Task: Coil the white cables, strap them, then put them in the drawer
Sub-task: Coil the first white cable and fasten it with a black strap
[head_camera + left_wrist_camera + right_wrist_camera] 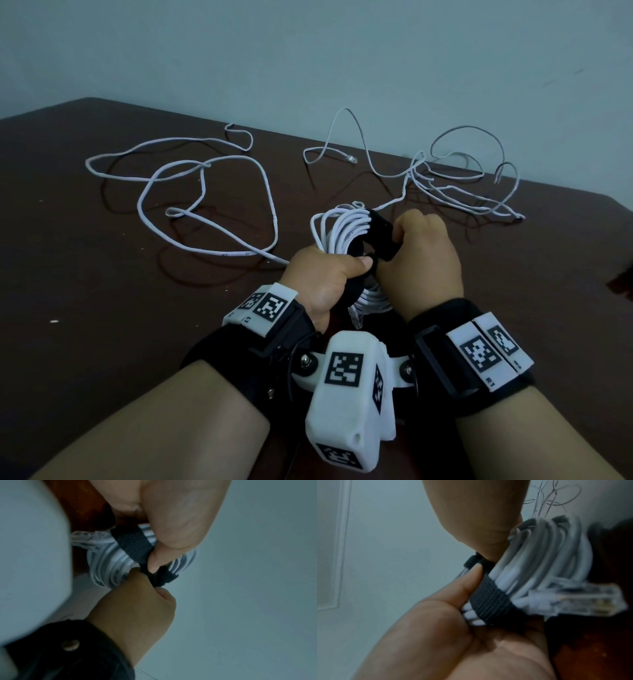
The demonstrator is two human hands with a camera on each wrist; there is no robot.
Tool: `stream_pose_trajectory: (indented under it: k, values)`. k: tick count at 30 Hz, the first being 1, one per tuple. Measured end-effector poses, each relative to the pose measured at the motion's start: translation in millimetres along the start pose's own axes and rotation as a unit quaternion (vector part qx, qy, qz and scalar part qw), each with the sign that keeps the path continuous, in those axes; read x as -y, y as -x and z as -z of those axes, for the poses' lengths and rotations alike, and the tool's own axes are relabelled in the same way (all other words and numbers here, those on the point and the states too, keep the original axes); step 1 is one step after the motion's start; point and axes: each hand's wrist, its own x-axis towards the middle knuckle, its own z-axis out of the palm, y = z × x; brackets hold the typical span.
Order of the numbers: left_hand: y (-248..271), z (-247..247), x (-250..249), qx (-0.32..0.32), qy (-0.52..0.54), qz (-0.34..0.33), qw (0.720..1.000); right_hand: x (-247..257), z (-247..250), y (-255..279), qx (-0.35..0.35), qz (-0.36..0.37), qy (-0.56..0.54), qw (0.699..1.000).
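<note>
A coil of white cable (342, 229) is held up over the dark table (102, 274) in the head view. My left hand (329, 274) grips the coil, its thumb pressing on a black strap (382, 236) wrapped round the bundle. My right hand (411, 240) pinches the strap's free end. In the left wrist view the strap (135, 543) crosses the coil (106, 563), and its end sits between my right hand's fingers (150, 591). The right wrist view shows the strap (489, 601) round the coil (547, 561), with a clear plug (583, 599) sticking out.
Two more white cables lie loose on the table: one sprawled at the left (205, 192), one tangled at the back right (462, 178) by the pale wall (308, 51). The table's right edge (613, 219) is close. No drawer is in view.
</note>
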Motion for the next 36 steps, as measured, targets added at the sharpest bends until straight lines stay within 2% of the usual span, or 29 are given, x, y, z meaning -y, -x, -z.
stream_pose_trajectory:
  k: [3,10,21,29,36]
  values:
    - [0.1,-0.2,-0.5,-0.015,0.006,-0.005,1.000,-0.9,2.3,0.5,0.015,0.009,0.008,1.000]
    - [-0.5,5.3,-5.0,-0.029,0.032,0.012,0.999,-4.3,-0.4,1.9,-0.005,0.031,-0.051,0.998]
    - [2.5,13.7,-13.6,0.032,-0.014,-0.034,0.999,-10.9,5.6,10.3,0.017,0.009,-0.139,0.990]
    - [0.9,12.6,-11.1,0.004,0.006,-0.030,1.000,-12.9,5.4,9.6,0.048,-0.021,-0.222,0.974]
    - [-4.2,10.8,-4.1,-0.024,0.001,-0.018,1.000,-11.7,5.2,9.2,0.042,-0.026,-0.253,0.966]
